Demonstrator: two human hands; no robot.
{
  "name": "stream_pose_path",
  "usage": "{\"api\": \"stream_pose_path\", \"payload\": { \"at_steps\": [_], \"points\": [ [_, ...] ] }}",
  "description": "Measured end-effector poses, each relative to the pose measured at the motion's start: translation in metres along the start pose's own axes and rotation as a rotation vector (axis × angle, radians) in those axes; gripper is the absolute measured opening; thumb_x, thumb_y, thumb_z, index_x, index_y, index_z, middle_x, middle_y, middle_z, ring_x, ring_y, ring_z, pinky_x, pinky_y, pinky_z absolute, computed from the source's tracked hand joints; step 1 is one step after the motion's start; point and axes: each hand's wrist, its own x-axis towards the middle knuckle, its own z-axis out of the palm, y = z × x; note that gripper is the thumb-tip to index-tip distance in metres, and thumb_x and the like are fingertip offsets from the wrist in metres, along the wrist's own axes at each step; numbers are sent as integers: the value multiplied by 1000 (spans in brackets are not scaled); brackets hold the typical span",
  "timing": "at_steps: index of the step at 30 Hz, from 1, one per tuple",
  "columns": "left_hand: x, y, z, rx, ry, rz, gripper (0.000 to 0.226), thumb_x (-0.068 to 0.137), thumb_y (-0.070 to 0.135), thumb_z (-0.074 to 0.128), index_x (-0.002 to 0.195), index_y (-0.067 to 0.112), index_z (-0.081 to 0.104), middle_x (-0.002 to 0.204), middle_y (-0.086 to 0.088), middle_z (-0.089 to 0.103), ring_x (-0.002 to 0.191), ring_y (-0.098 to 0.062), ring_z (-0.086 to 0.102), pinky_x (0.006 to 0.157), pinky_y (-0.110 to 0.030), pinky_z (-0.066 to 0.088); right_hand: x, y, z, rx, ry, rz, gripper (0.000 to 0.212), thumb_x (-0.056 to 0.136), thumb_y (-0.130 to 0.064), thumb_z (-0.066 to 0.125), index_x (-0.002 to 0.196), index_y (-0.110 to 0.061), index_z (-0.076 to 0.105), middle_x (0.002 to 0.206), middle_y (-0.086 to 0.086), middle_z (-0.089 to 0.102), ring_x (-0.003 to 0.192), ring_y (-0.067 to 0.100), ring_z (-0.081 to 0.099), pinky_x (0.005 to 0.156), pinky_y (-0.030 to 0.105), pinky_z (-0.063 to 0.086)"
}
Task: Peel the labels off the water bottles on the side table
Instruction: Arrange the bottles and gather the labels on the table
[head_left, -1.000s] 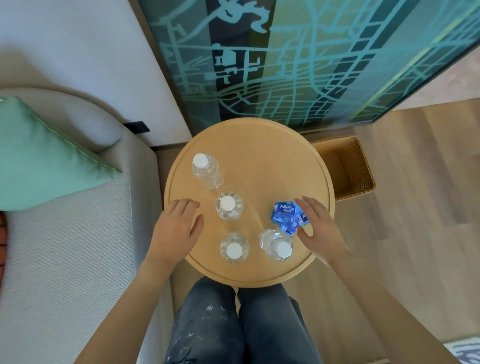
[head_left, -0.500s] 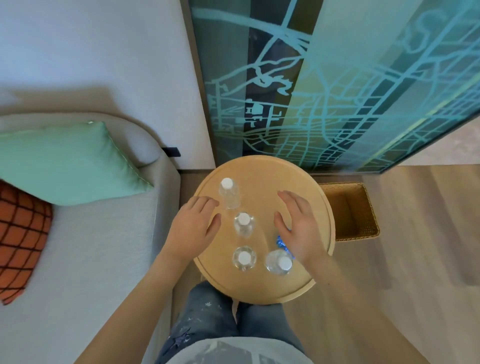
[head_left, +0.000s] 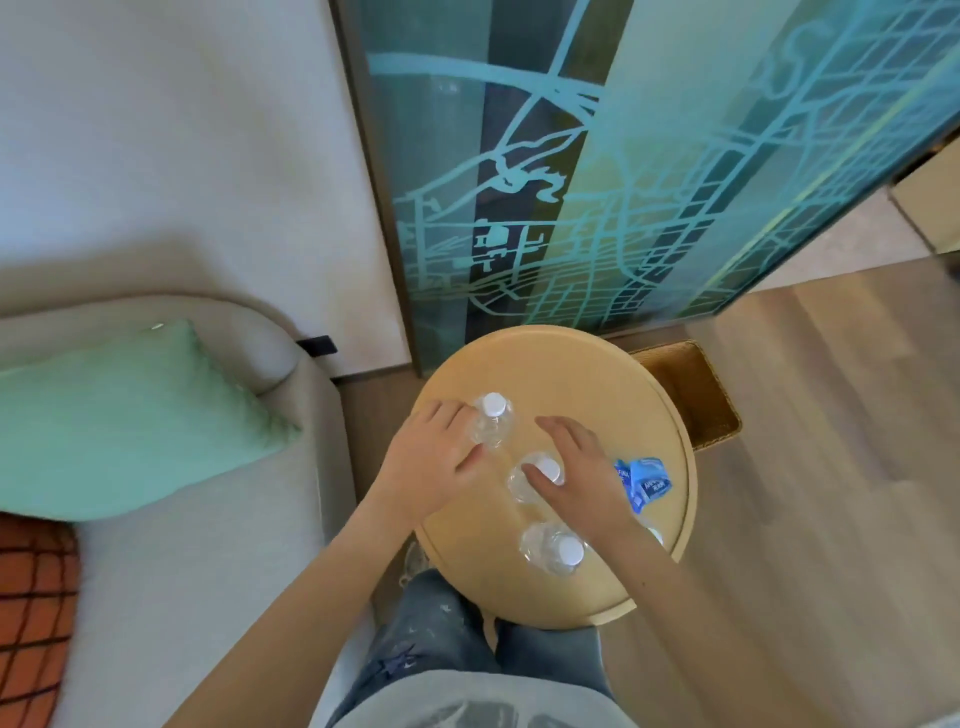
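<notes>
Two open hands over bare bottles on the round side table (head_left: 597, 364).
The table stands between a grey sofa (head_left: 182, 571) and a wicker basket (head_left: 696, 395). The left hand (head_left: 431, 467), fingers loosely extended, sits just beside the far bottle (head_left: 493, 423). The right hand (head_left: 582, 467), fingers spread and gripping nothing, has its thumb over the middle bottle (head_left: 517, 486). The near bottle (head_left: 553, 551) stands untouched. Crumpled blue labels (head_left: 644, 480) lie beside the right hand.
</notes>
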Motion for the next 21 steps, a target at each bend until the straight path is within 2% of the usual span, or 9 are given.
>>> {"api": "stream_pose_path", "payload": {
  "at_steps": [2,6,9,12,16,21],
  "points": [
    [16,-12,-2,-50,-43,32,42,88,31,68,124,11,60,125,-5,63,110,-27,59,89,-37,51,2,-4,8,-4,21,93,63,84,-35,74,140,-23,49,141,-2,50,128,20,46,87,30,46],
    [38,-29,6,-232,-153,25,72,84,36,76,143,10,43,145,-6,48,132,-24,47,107,-31,40,-2,-3,22,82,27,277,74,76,-37,80,141,-31,45,141,-7,47,125,16,47,89,28,43],
    [47,-39,18,-374,-255,-41,91,79,37,80,151,13,30,154,-3,35,140,-18,36,107,-21,28,-5,4,30,167,-15,371,81,71,-34,84,141,-36,44,140,-12,45,124,10,47,92,23,37],
    [55,-48,35,-464,-314,-69,97,74,37,84,152,17,29,155,1,34,142,-14,33,109,-21,24,-3,14,36,191,-102,423,87,68,-29,87,141,-38,42,141,-12,43,127,12,45,97,24,35],
    [67,-58,58,-532,-377,-112,101,66,39,89,149,24,33,153,9,37,138,-7,36,108,-21,26,4,28,41,221,-192,445,87,64,-21,89,139,-36,46,137,-13,45,124,13,47,101,28,39],
    [76,-66,83,-567,-368,-96,87,59,29,93,134,25,48,136,11,52,127,-9,49,107,-26,38,12,44,51,237,-212,467,84,63,-12,86,135,-32,50,135,-8,49,119,16,49,97,31,43]
  ]
}}
